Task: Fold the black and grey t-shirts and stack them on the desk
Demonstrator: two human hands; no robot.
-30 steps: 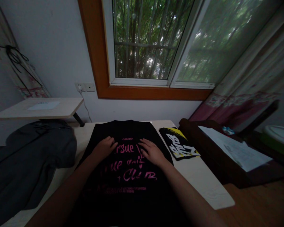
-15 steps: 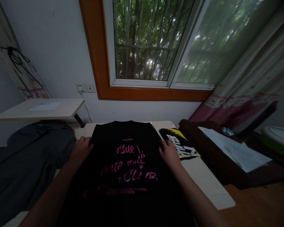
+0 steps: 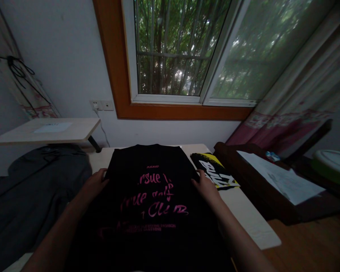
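I see the left hand and the right hand pinching the black shirt by its sides, maybe straightening it, so the next move needs even pulling.

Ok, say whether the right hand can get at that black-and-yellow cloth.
Probably yes: the right hand is close by the black-and-yellow cloth, nothing visible between, though it seems to pinch the edge of the black shirt.
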